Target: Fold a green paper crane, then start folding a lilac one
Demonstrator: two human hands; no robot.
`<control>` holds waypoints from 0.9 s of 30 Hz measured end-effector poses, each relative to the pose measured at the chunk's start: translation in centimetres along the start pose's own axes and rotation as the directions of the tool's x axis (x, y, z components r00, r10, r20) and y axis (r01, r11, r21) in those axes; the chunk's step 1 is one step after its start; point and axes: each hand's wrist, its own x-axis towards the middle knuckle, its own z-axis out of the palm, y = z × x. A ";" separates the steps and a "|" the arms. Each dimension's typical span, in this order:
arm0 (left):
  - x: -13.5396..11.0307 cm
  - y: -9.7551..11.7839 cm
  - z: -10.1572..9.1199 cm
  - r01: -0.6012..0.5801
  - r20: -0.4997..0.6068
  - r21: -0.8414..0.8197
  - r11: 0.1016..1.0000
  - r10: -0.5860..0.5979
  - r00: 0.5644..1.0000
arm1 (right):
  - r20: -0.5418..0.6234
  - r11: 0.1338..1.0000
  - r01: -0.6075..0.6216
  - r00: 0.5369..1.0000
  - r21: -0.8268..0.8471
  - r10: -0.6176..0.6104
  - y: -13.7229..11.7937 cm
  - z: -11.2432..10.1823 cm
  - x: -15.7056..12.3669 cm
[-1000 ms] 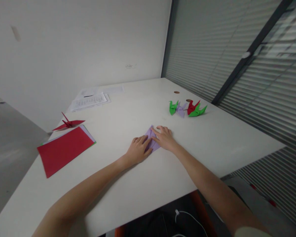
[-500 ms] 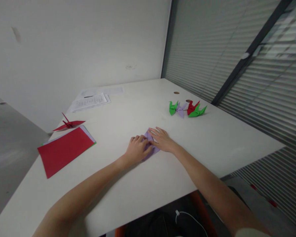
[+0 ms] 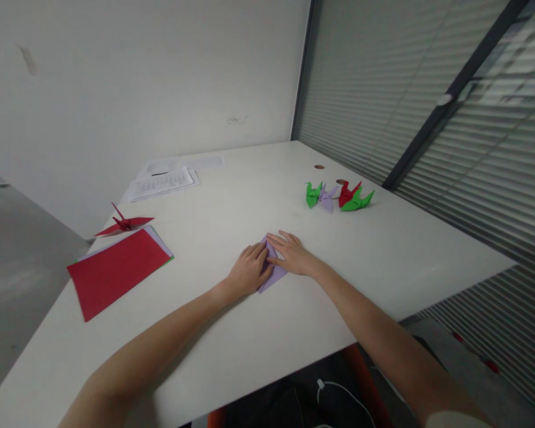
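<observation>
A piece of purple paper [image 3: 275, 276], folded to a point at its far end, lies flat on the white table in front of me. My left hand [image 3: 248, 268] rests over its left side, fingers close together and bent onto the paper, holding it down. Part of the fold is hidden under these fingers. From the right, my right hand [image 3: 290, 254] reaches onto the paper with its fingers stretched and spread. Its forefinger touches near the far tip, while the thumb lies on the middle of the paper, close to the left fingers.
To the left lies a stack of red paper [image 3: 120, 270], purple and green sheets beneath it, with a red paper crane [image 3: 123, 224] behind. Printed sheets [image 3: 164, 182] lie farther back. Several folded cranes, including a green crane [image 3: 312, 195], stand right of centre on the table [image 3: 232, 208].
My left fingers have shifted slightly towards the far tip and straightened along the paper. More of the paper's near part shows. The right hand has barely moved.
</observation>
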 end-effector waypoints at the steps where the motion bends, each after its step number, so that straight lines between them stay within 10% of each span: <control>1: 0.0 0.0 -0.1 -0.004 0.003 0.003 1.000 0.004 1.000 | -0.004 1.000 0.004 1.000 -0.005 -0.004 0.0 0.0 0.0; 27: 0.0 -0.3 -0.6 -0.057 0.065 -0.036 0.998 0.059 0.996 | -0.003 0.999 -0.025 1.000 0.044 0.026 0.3 -0.3 0.1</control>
